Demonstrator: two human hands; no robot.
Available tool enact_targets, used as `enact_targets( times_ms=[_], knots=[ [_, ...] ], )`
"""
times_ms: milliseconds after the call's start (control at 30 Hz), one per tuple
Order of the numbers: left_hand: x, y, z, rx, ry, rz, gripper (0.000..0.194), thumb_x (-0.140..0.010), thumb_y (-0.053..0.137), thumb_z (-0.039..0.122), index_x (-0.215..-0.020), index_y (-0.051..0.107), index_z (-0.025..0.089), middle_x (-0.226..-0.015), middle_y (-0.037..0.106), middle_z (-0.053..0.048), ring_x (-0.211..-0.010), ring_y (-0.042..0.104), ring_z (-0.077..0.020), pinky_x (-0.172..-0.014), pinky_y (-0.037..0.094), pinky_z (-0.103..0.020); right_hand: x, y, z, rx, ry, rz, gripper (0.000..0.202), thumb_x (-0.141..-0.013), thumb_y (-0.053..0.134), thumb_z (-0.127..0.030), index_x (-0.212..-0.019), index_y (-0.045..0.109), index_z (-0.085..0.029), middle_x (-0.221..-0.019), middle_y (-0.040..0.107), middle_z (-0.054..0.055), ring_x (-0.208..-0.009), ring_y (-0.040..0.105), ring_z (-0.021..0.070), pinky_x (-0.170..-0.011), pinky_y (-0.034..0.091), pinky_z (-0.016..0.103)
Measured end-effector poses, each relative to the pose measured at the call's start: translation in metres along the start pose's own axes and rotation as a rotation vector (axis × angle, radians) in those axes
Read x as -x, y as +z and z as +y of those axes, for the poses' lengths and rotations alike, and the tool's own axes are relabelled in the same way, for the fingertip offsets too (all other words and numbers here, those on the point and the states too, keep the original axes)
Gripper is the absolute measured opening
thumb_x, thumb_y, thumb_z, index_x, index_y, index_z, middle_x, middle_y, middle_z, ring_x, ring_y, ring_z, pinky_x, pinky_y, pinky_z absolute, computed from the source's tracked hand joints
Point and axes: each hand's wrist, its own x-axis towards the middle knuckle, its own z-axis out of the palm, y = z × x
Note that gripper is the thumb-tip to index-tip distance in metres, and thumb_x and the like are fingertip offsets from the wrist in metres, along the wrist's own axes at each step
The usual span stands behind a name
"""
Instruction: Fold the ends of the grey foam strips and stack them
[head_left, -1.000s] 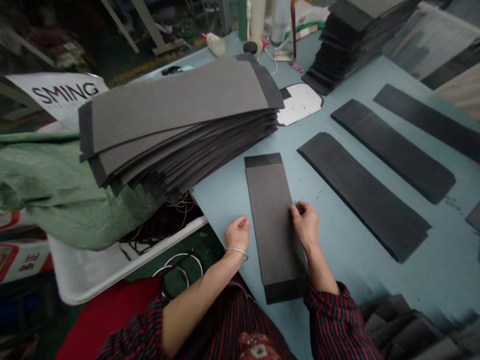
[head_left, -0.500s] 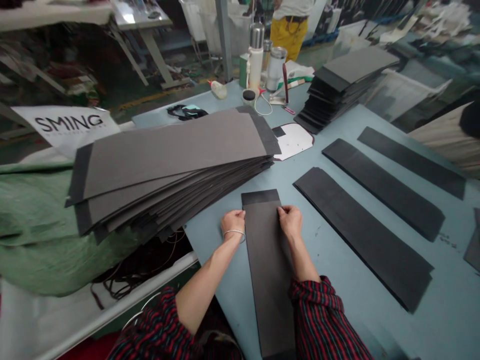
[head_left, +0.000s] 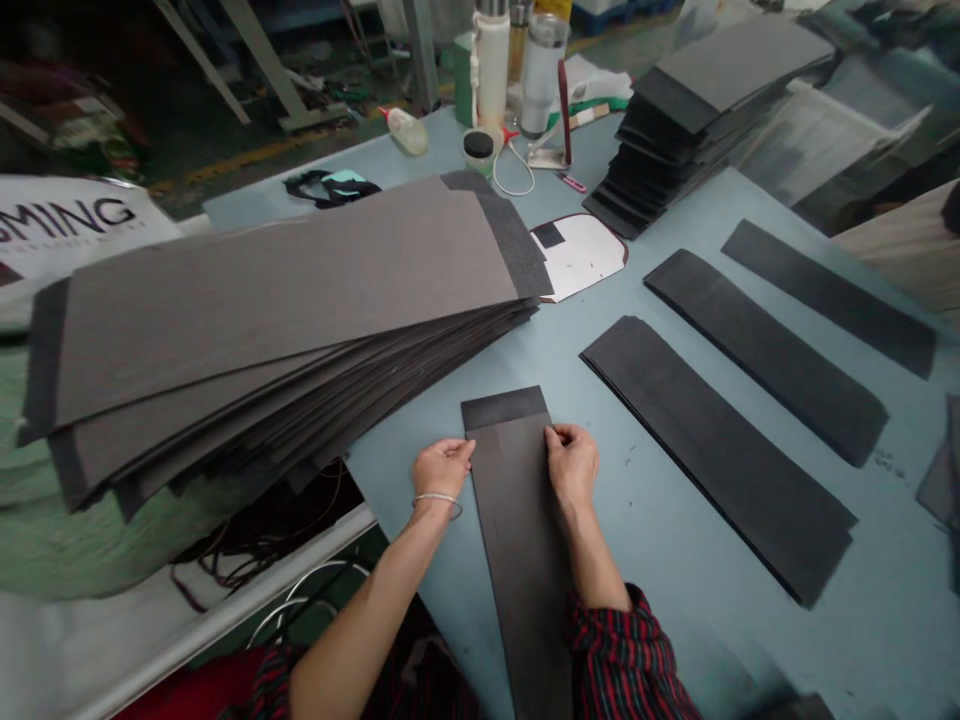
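Note:
A long dark grey panel [head_left: 517, 540] with a blacker band across its far end lies lengthwise before me on the blue table [head_left: 637, 560]. My left hand [head_left: 442, 468] pinches its left edge just below that band, a thin bracelet on the wrist. Opposite, the fingers of my right hand [head_left: 572, 462] are closed on the right edge at nearly the same height. Beyond my left hand spreads a big fanned stack of similar wide panels [head_left: 300, 290]. To the right lies a narrow pile of black strips [head_left: 720, 450].
More black strips [head_left: 765, 350] lie farther right. A tall panel stack [head_left: 675, 130] stands at the back, near a white board [head_left: 581, 255]. Bottles, including a white flask [head_left: 491, 70], a glue bottle [head_left: 407, 131] and a small jar [head_left: 478, 152], crowd the far edge.
The view has tilted down and shifted, so the table looks closer. Both hands keep their pinch on the panel's edges, and its far end appears slightly lower and farther left.

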Motion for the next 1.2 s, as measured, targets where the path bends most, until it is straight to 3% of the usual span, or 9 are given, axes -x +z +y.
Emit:
enact_targets(
  times_ms=[433, 467, 533, 633, 700, 800, 900, 1100, 1200],
  knots=[
    [0.008, -0.007, 0.018, -0.372, 0.135, 0.098, 0.014, -0.074, 0.066, 0.037, -0.073, 0.067, 0.023, -0.073, 0.070, -0.003, -0.070, 0.065, -0.0194, -0.067, 0.047, -0.031, 0.004, 0.008, -0.002, 0.121, -0.027, 0.076, 0.015, -0.082, 0.058, -0.030, -0.080, 0.065, -0.017, -0.084, 0.064, 0.009, -0.088, 0.053, 0.0279, -0.080, 0.035, 0.043],
    [0.009, -0.006, 0.017, -0.398, 0.211, 0.124, 0.011, -0.076, 0.066, 0.033, -0.079, 0.067, 0.022, -0.077, 0.070, -0.004, -0.073, 0.065, -0.0194, -0.069, 0.048, -0.032, 0.005, 0.010, -0.002, 0.122, -0.044, 0.093, 0.014, -0.082, 0.058, -0.029, -0.082, 0.065, -0.017, -0.085, 0.063, 0.010, -0.088, 0.053, 0.0280, -0.080, 0.036, 0.044],
    [0.012, -0.003, 0.013, -0.467, 0.495, 0.135, 0.013, -0.083, 0.058, 0.021, -0.094, 0.066, 0.021, -0.091, 0.069, -0.006, -0.085, 0.064, -0.0196, -0.077, 0.049, -0.033, 0.005, 0.014, -0.001, 0.083, -0.121, 0.131, 0.014, -0.083, 0.055, -0.025, -0.089, 0.064, -0.017, -0.089, 0.061, 0.010, -0.089, 0.052, 0.0275, -0.082, 0.038, 0.044],
    [0.019, 0.000, 0.002, -0.592, 0.974, 0.016, 0.031, -0.090, 0.041, 0.011, -0.110, 0.063, 0.021, -0.107, 0.067, -0.009, -0.104, 0.059, -0.0212, -0.089, 0.048, -0.037, 0.004, 0.019, 0.003, -0.073, -0.338, 0.122, 0.021, -0.085, 0.046, -0.015, -0.097, 0.063, -0.017, -0.094, 0.057, 0.010, -0.093, 0.051, 0.0243, -0.084, 0.041, 0.041],
    [0.025, -0.001, -0.004, -0.691, 1.099, -0.058, 0.037, -0.092, 0.038, 0.012, -0.122, 0.058, 0.019, -0.115, 0.065, -0.010, -0.112, 0.054, -0.0228, -0.095, 0.046, -0.039, 0.003, 0.020, 0.006, -0.139, -0.459, 0.074, 0.024, -0.088, 0.042, -0.013, -0.096, 0.064, -0.019, -0.094, 0.056, 0.009, -0.093, 0.050, 0.0226, -0.085, 0.043, 0.038],
    [0.034, -0.003, -0.004, -0.853, 1.100, -0.107, 0.048, -0.093, 0.045, 0.025, -0.140, 0.042, 0.017, -0.130, 0.056, -0.012, -0.122, 0.047, -0.0260, -0.102, 0.043, -0.042, 0.004, 0.019, 0.009, -0.083, -0.522, 0.033, 0.018, -0.091, 0.051, -0.024, -0.103, 0.063, -0.019, -0.098, 0.055, 0.009, -0.094, 0.048, 0.0236, -0.086, 0.043, 0.040],
    [0.040, -0.001, -0.001, -0.971, 1.064, -0.106, 0.055, -0.091, 0.048, 0.038, -0.142, 0.040, 0.021, -0.133, 0.054, -0.013, -0.121, 0.047, -0.0289, -0.100, 0.044, -0.045, 0.007, 0.019, 0.009, 0.011, -0.534, 0.040, 0.031, -0.085, 0.064, -0.037, -0.110, 0.061, -0.018, -0.103, 0.053, 0.011, -0.095, 0.047, 0.0257, -0.086, 0.043, 0.043],
    [0.042, 0.013, 0.003, -0.998, 1.110, -0.080, 0.051, -0.094, 0.041, 0.030, -0.142, 0.038, 0.012, -0.140, 0.049, -0.015, -0.130, 0.041, -0.0286, -0.107, 0.037, -0.044, 0.010, 0.021, 0.006, 0.044, -0.511, 0.044, 0.030, -0.086, 0.063, -0.039, -0.107, 0.060, -0.019, -0.104, 0.053, 0.011, -0.097, 0.046, 0.0269, -0.086, 0.042, 0.044],
    [0.040, 0.015, 0.009, -1.019, 1.094, -0.098, 0.052, -0.094, 0.040, 0.029, -0.144, 0.035, 0.016, -0.135, 0.053, -0.013, -0.123, 0.047, -0.0277, -0.102, 0.041, -0.044, 0.008, 0.019, 0.009, -0.001, -0.500, 0.010, 0.022, -0.091, 0.056, -0.034, -0.107, 0.060, -0.019, -0.103, 0.053, 0.011, -0.097, 0.047, 0.0258, -0.086, 0.042, 0.044]
  ],
)
